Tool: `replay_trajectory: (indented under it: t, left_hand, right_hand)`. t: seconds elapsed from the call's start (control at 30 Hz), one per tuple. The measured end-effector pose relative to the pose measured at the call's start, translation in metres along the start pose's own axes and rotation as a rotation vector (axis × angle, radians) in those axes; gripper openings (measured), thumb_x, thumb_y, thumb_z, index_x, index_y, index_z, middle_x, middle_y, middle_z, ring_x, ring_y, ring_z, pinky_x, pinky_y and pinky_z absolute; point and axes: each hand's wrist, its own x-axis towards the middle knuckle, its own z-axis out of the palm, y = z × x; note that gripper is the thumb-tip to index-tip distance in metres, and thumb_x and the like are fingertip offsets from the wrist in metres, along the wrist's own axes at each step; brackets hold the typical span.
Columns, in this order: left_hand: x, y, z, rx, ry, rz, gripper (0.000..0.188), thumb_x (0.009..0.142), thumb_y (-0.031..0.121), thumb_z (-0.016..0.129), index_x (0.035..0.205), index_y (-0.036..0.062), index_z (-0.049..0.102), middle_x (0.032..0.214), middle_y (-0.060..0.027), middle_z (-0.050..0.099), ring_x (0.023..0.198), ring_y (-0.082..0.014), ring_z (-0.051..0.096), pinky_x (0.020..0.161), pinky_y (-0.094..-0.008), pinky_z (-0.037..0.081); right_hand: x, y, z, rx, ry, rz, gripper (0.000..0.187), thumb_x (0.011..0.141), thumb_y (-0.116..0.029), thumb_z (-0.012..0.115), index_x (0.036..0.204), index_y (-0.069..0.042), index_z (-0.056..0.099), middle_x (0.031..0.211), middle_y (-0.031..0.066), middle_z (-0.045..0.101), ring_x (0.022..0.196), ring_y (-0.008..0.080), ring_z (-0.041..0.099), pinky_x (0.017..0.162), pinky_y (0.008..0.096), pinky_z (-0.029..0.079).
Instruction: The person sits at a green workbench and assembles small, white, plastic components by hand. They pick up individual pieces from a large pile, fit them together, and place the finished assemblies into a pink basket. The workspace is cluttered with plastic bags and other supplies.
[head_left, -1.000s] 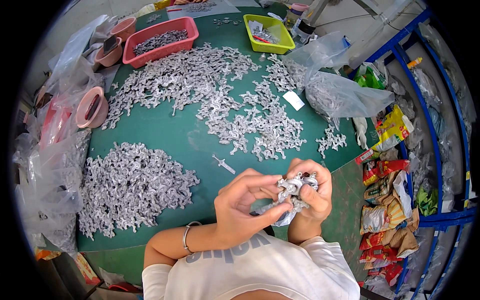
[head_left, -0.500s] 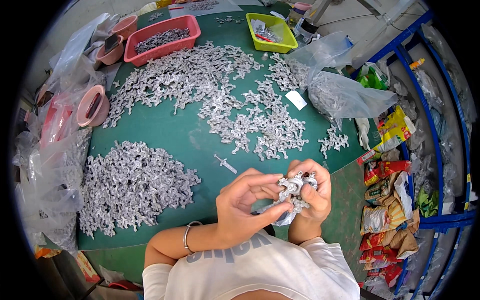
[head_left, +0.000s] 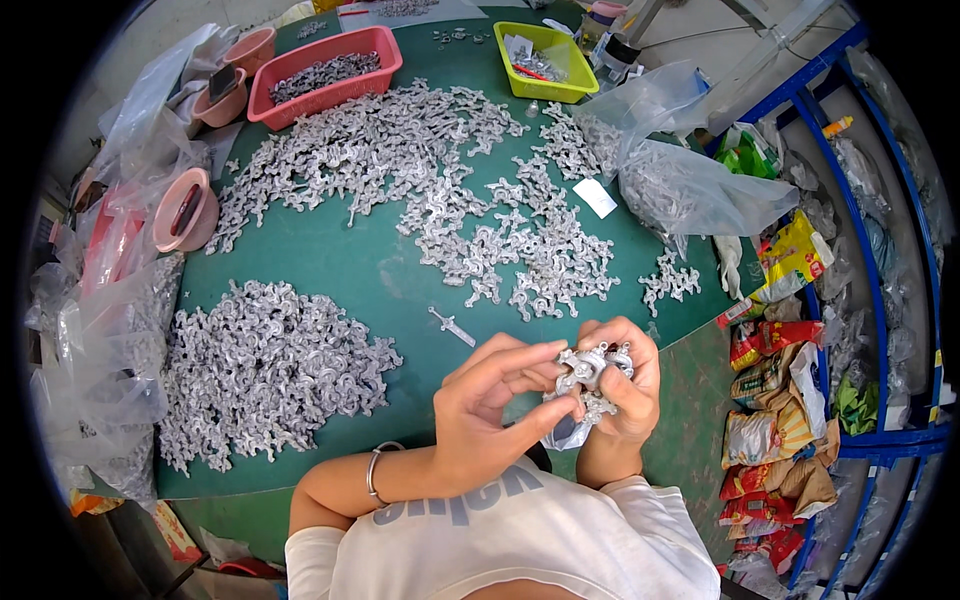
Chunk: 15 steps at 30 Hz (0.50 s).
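Close to my chest, my right hand [head_left: 628, 395] is closed around several small silver metal castings [head_left: 582, 368] with curved arms and ringed ends. From the left, my left hand [head_left: 485, 405] reaches its thumb and forefinger to the same cluster, one fingertip above and one below; its other fingers are curled. Under the castings a grey and dark thing [head_left: 568, 432] shows partly, its kind hidden by my hands. A small sword-shaped metal piece [head_left: 452, 327] lies alone on the green table [head_left: 340, 265], just beyond my left hand.
One dense heap of castings [head_left: 270, 375] lies at the near left, with a wider spread [head_left: 350, 150] farther back. Behind are a pink bin [head_left: 390, 65] and a yellow-green basket [head_left: 590, 88]. Clear plastic bags [head_left: 700, 190] stand at right, beside a blue shelf rack [head_left: 870, 220].
My hands stay around the castings almost unmoved. The left thumb and the pieces have shifted very slightly; everything on the table lies as before.
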Motion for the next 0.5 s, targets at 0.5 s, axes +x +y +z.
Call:
replay_trajectory:
  t: [0.5]
  left_hand:
    - [0.0031,-0.0006,-0.0049,0.052,0.0,-0.007,0.041,0.075,-0.013,0.055,0.114,-0.0054,0.048,0.094,-0.0112,0.05,0.078,-0.0192,0.06,0.072,-0.0285,0.049]
  right_hand:
    - [0.0011,0.0069,0.0007,0.031,0.072,0.028,0.028,0.075,-0.014,0.064,0.087,0.008,0.052,0.071,0.0124,0.052,0.049,0.0156,0.053,0.042,0.0228,0.039]
